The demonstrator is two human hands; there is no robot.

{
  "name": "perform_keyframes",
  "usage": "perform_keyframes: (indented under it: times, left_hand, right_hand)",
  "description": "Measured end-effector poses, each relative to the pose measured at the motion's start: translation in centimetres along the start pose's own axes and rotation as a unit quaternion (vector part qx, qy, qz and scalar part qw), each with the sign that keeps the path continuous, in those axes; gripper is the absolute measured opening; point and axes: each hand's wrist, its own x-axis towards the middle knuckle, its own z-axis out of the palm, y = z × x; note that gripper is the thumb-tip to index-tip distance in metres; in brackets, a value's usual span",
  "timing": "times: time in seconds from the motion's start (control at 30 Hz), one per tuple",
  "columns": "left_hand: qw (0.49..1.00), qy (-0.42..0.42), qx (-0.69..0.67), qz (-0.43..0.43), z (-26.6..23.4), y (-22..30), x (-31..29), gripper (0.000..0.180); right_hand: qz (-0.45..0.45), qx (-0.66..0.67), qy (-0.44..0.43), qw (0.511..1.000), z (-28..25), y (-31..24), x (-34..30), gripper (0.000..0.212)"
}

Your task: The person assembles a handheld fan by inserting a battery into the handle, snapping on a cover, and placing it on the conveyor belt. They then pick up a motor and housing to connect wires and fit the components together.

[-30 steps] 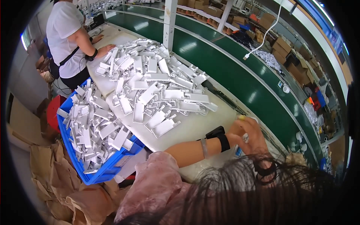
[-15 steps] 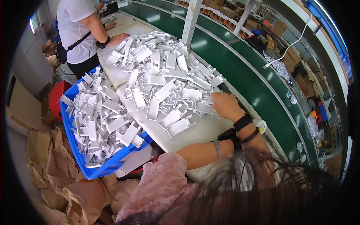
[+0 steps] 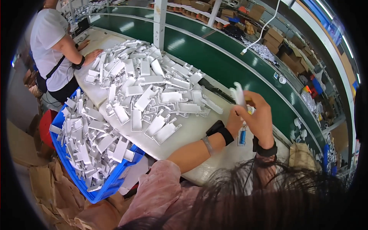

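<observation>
White part raised, R hand on it

White plastic part (image 3: 239, 96) is up abv desk (image 3: 191, 130), tilted, free end pointing approx 11 o'clock. (Clock dirs taken from this part.)

Doing it well, I'd judge: pinch light but firm at the solid end, so thin tabs don't bend; hold it steady & clear of the pile; keep both hands close for any turn.

Grip: R hand (image 3: 261, 120) nearly closed, thumb + fingers pinched on part's lower end. L hand (image 3: 233, 124) just beside, at 6–7, fingers bent; tips partly hidden, so can't tell how far open or if it has hold.

Around: small blue item (image 3: 242, 136) at 6; pile of similar parts (image 3: 147, 82) at 9; blue bin (image 3: 105, 189), heaped w/ same, at 8; green belt (image 3: 222, 73) at 12; co-worker (image 3: 50, 34) betw 9 & 10.
</observation>
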Motion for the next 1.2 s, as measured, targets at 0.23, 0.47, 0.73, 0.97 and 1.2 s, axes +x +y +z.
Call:
perform_keyframes:
  times: [0.23,0.47,0.73,0.97,1.2]
  left_hand:
    - [0.985,0.099,0.101,-0.100,4.5,0.3,-0.7,0.038]
    - [0.984,0.089,0.143,-0.065,4.0,-0.6,-1.5,0.035]
    - [0.981,0.071,0.161,-0.080,5.0,-0.2,-2.4,0.033]
    - [0.984,0.071,0.143,-0.082,4.7,-0.9,-2.5,0.036]
    - [0.978,0.033,0.187,-0.085,6.0,-0.2,-2.8,0.048]
  right_hand:
    - [0.260,-0.017,0.115,0.959,-4.0,3.4,-11.9,0.043]
    - [0.227,-0.172,0.109,0.952,-1.8,5.0,-14.3,0.047]
    - [0.223,-0.209,0.103,0.947,-1.1,5.1,-14.4,0.044]
    - [0.227,-0.196,0.095,0.949,-1.0,5.3,-14.5,0.044]
    - [0.231,-0.188,0.112,0.948,-0.9,5.7,-14.7,0.042]
